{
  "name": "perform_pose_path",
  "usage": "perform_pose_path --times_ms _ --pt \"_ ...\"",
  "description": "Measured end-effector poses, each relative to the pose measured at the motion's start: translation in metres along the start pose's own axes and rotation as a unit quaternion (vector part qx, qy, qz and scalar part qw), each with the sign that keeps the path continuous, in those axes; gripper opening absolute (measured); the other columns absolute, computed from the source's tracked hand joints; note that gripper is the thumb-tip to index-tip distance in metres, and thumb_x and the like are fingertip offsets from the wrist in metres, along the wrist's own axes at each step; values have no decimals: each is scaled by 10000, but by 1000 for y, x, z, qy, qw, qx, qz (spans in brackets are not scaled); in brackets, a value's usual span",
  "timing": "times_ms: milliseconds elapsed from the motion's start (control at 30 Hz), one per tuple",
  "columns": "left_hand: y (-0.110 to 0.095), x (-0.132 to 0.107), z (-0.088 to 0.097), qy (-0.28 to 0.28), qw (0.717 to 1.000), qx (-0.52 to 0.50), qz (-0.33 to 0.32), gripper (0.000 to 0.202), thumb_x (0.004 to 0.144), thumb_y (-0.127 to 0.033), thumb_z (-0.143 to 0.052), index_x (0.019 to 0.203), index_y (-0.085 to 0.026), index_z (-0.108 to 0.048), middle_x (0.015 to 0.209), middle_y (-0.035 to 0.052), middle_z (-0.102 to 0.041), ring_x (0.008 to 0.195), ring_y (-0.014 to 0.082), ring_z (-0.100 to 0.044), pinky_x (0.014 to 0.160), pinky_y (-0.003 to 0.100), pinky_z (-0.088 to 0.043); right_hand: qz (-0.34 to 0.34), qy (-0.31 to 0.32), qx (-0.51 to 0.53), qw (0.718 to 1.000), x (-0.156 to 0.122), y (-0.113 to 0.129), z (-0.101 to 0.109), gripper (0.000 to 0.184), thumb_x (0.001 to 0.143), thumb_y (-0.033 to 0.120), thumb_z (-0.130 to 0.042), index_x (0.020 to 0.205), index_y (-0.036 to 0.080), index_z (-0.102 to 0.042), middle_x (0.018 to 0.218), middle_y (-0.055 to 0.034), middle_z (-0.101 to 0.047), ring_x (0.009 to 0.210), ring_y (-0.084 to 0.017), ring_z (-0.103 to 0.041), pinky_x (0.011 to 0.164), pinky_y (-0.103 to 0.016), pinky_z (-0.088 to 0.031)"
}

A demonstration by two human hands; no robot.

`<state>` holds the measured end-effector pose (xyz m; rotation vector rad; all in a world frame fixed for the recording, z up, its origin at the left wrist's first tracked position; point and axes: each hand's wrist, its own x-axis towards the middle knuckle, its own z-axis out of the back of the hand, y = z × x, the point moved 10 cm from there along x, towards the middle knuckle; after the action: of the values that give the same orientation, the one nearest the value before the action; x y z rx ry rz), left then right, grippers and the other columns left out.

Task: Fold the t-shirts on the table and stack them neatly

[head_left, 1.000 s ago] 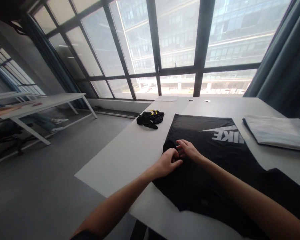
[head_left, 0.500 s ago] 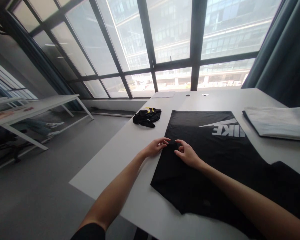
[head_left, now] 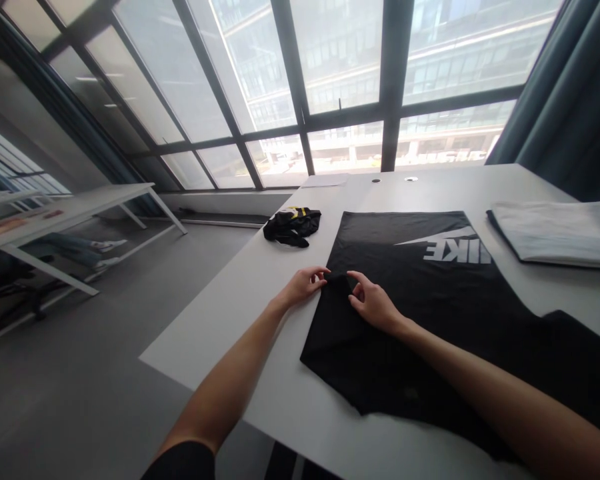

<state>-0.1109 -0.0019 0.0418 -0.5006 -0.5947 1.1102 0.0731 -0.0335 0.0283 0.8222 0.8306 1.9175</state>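
A black T-shirt (head_left: 440, 293) with a light NIKE print, upside down from my side, is spread on the white table (head_left: 220, 340). My left hand (head_left: 305, 285) pinches the shirt's left edge between thumb and fingertips. Just right of it, my right hand (head_left: 376, 307) has its bent thumb and index finger on the same cloth. A small piece of fabric is raised between the two hands. The exact grip of the right fingertips is partly lost against the dark cloth.
A crumpled black garment with yellow and white parts (head_left: 293, 227) lies beyond my left hand. Folded white and dark cloth (head_left: 555, 233) rests at the right. Windows and a curtain (head_left: 555, 113) stand behind the table; another white table (head_left: 80, 207) is at far left.
Both hands stay at the shirt's left edge. My left hand has shifted slightly left, widening the gap between the hands, with more cloth raised there. The view has tilted slightly.
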Motion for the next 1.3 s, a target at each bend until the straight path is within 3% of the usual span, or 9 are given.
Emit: perform_pose_path --times_ms 167,300,433,567,667,867,1100,1200,1300 --pt "2 0 1 -6 999 35 1 303 858 -344 -639 1111 -204 -728 860 17 -668 688 144 -552 709 281 -484 33 -29 -18 999 -2 5 5 511 857 133 -582 1362 210 -567 923 -24 -673 752 -170 -611 744 -311 -493" --pt "3 -1 -2 -14 999 38 -4 272 867 -299 -623 1099 -207 -731 879 16 -659 688 139 -558 717 277 -484 154 -45 -96 982 -13 40 11 332 905 124 -544 1205 199 -667 1092 -94 -647 1013 -233 -585 924 -375 -492" --pt "3 -1 -3 -22 999 47 0 220 878 -276 -626 1052 -204 -740 875 13 -652 694 138 -560 723 273 -479 311 82 -137 937 -37 80 -14 183 952 277 -616 1094 221 -716 1092 -79 -660 1024 -229 -567 948 -378 -457" --pt "3 -1 -1 -40 997 72 15 179 916 -329 -625 886 -184 -726 871 22 -632 708 144 -556 733 282 -469 375 182 -179 891 -57 94 -39 235 927 364 -685 1115 224 -707 1080 -64 -674 1000 -218 -568 918 -369 -423" --pt "3 -1 -1 -53 995 82 22 227 929 -369 -629 831 -180 -707 888 30 -621 732 154 -563 757 293 -471 382 202 -209 877 -60 93 -45 110 954 283 -631 995 218 -709 990 -49 -675 942 -200 -558 857 -339 -408" --pt "6 0 -2 -74 992 98 41 228 922 -359 -640 781 -187 -688 886 37 -619 789 179 -596 804 308 -487 393 211 -190 875 -64 96 -41 163 980 261 -565 882 216 -687 903 -36 -667 873 -182 -559 809 -321 -421" --pt "-41 -10 16 -123 986 107 -20 250 995 -219 -477 1044 -205 -722 1034 70 -690 981 213 -652 952 335 -494 255 38 -166 952 -31 73 -10 298 1023 238 -460 1208 196 -690 1230 -125 -688 1147 -247 -601 1010 -418 -436" --pt "-65 -21 -3 -73 989 116 -47 327 1012 -194 -427 1197 -220 -695 1195 82 -701 1107 221 -655 1018 342 -484 189 26 -201 961 -19 48 -11 451 1014 262 -447 1445 182 -554 1498 -149 -548 1418 -297 -448 1184 -518 -302" --pt "-65 -31 -36 -2 985 168 -27 414 1031 -251 -422 1413 -196 -574 1473 129 -572 1377 280 -514 1169 459 -370 142 73 -232 959 -16 27 -23 563 1015 339 -431 1546 152 -434 1603 -157 -414 1523 -315 -300 1235 -595 -165"
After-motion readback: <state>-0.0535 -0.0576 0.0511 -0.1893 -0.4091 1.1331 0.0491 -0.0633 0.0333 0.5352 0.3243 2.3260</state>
